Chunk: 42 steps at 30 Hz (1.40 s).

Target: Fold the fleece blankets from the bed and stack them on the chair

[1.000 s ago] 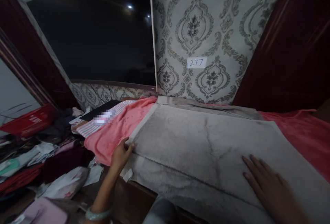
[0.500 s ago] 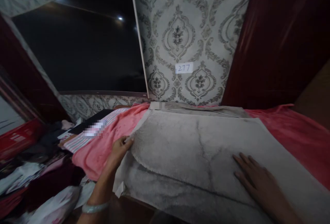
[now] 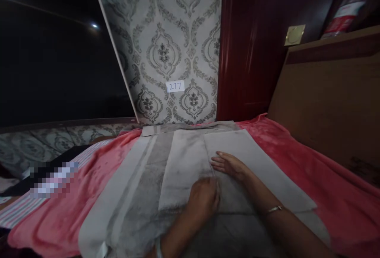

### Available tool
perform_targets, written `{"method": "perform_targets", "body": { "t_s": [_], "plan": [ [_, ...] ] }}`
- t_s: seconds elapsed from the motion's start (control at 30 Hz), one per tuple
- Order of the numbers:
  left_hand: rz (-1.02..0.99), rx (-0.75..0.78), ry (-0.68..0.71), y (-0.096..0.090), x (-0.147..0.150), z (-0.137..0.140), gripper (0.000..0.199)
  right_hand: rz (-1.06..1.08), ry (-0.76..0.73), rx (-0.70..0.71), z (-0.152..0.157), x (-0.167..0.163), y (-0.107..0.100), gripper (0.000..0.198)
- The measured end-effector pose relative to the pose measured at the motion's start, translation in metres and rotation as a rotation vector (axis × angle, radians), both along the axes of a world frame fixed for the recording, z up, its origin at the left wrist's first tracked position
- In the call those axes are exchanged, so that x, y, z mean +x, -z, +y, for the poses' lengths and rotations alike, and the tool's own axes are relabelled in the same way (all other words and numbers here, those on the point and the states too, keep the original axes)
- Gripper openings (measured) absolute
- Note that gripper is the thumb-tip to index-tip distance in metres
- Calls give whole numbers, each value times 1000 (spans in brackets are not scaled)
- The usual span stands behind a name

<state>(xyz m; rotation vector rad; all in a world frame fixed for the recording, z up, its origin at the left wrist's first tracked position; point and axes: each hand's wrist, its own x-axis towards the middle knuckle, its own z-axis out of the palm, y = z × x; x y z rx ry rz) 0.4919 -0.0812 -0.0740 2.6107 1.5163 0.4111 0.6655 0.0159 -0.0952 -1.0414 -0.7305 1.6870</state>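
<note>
A grey towel (image 3: pixel 139 194) with pale stripes along its left side lies spread in front of me. Its left flap (image 3: pixel 187 151) is folded over toward the middle, showing a paler side. My left hand (image 3: pixel 203 196) is closed on the edge of that flap near the middle; the hand's back hides the exact grip. Just beyond it, my right hand (image 3: pixel 230 165) rests with fingers stretched out at the same edge, holding nothing. A small white tag (image 3: pixel 102 250) shows at the towel's near left corner.
Under the towel spreads a pink blanket (image 3: pixel 297 159). Striped cloth (image 3: pixel 14 210) lies at the left. A dark screen (image 3: pixel 59 60) and patterned wall with a "277" label (image 3: pixel 175 86) stand behind. At the right are a cardboard box (image 3: pixel 332 99) and a bottle (image 3: pixel 346 14).
The left hand has carried the towel's left edge rightward to the middle, folding it over. My right hand has moved to that edge. The view has turned right.
</note>
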Motion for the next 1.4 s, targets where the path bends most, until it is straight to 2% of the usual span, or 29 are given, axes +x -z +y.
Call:
{"method": "perform_targets", "body": {
  "t_s": [0.1, 0.2, 0.27, 0.33, 0.43, 0.5, 0.63, 0.73, 0.83, 0.93, 1.0, 1.17, 1.27, 1.4],
  "plan": [
    [13, 79, 12, 25, -6, -8, 34, -132, -37, 10, 14, -3, -3, 26],
    [11, 162, 23, 31, -18, -5, 36, -270, -44, 19, 31, -7, -5, 27],
    [-74, 171, 9, 26, -28, -1, 26, -304, -38, 10, 42, -10, -6, 25],
    [-272, 170, -36, 17, -37, 4, 21, -328, -47, 4, 53, -15, -6, 22],
    [-553, 173, -142, 0, -46, 10, 23, -338, -90, 1, 65, -26, -8, 20],
    [-614, 192, -151, -6, -48, 11, 26, -332, -115, 16, 74, -35, -10, 29],
    [-563, 305, 4, 2, -50, 10, 20, -355, -74, 116, 96, -55, -12, 33],
    [-464, 370, 95, 11, -51, 11, 25, -422, -1, 205, 116, -65, -14, 55],
    [-376, 432, 125, 18, -46, 11, 37, -530, 46, 288, 135, -67, -19, 76],
    [-344, 515, 114, 30, -31, 12, 45, -664, 85, 381, 147, -59, -23, 84],
    [-323, 545, 103, 44, -16, 12, 42, -751, 100, 411, 150, -48, -21, 86],
    [-87, 548, 160, 78, 8, 10, 27, -874, 65, 352, 150, -23, 0, 83],
    [-115, 617, 146, 86, 9, 8, 27, -893, 65, 357, 153, -19, 7, 79],
    [-209, 639, 111, 88, 10, 7, 29, -939, 94, 388, 159, -18, 4, 72]
  ]
}}
